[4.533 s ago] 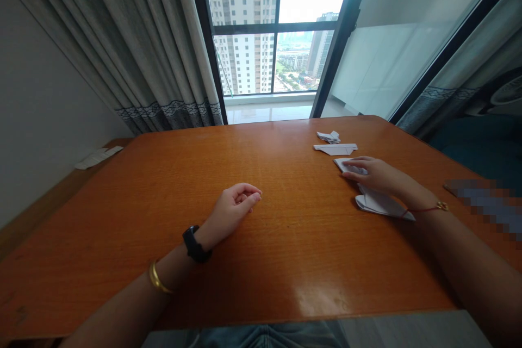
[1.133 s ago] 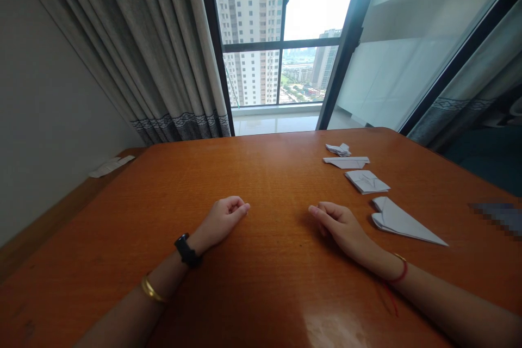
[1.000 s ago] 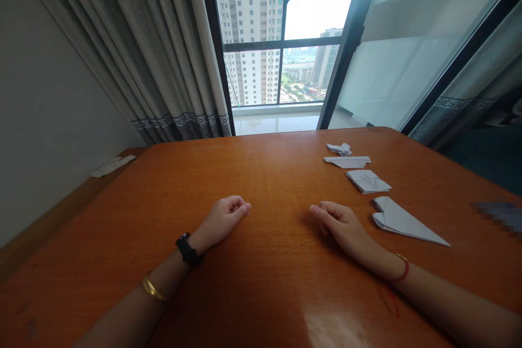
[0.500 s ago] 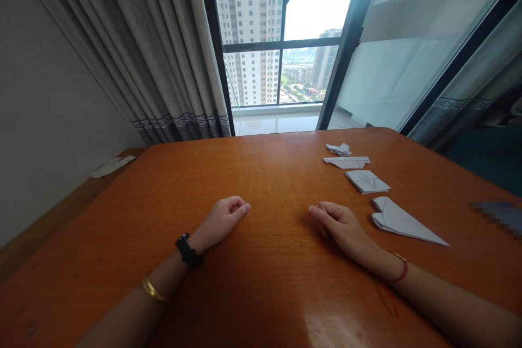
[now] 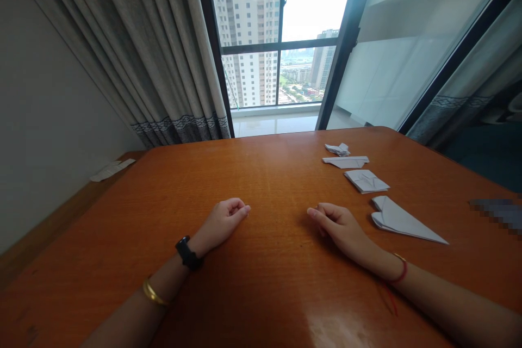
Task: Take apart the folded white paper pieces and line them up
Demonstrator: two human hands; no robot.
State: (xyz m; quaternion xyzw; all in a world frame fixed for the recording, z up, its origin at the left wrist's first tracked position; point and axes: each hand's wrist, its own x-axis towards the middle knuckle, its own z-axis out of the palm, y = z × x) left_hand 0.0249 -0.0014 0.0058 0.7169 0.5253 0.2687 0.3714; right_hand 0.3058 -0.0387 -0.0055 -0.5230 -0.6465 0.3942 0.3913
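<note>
My left hand rests on the wooden table, fingers curled in, with nothing seen in it. Opposite it, my right hand lies with its fingers curled in the same way, and no object shows in its grip. Just right of that hand is a long pointed piece of folded white paper. Behind it lie a folded paper square, a flat strip-like folded paper and a small folded paper piece. Neither hand touches any of the papers.
A blurred dark patch is at the table's right edge. On the left, a pale flat item lies on a ledge by the wall. Grey curtains and a window stand beyond the table's far edge.
Both hands and the folded papers stay in place. Only the camera view has shifted very slightly.
</note>
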